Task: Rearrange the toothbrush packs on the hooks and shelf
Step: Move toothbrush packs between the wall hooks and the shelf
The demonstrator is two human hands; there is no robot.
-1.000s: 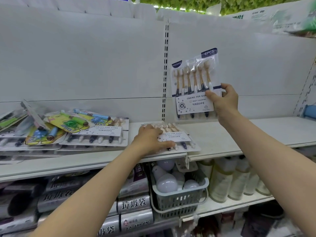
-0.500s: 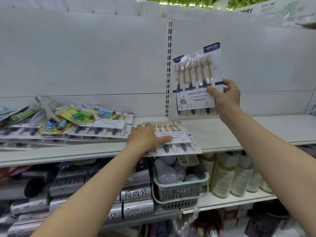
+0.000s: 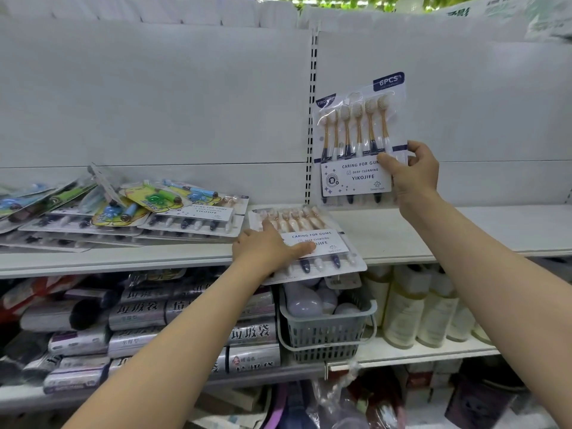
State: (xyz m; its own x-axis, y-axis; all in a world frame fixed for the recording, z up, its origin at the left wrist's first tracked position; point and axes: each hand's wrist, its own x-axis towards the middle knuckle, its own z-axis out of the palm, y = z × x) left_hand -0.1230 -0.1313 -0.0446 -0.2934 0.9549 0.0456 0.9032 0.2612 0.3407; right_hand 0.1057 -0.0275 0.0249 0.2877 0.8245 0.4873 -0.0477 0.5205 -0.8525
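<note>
Head view: right hand (image 3: 414, 176) pinches YIKOJIFE 6PCS pack (image 3: 356, 134); left hand (image 3: 263, 252) rests flat on CARING FOR GUMS pack (image 3: 309, 219).

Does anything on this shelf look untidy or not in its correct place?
Yes. The pile of packs at the left of the shelf is jumbled and tilted, colourful ones mixed in. The flat pack under the left hand overhangs the shelf edge. The upright pack in the right hand looks fine.
</note>
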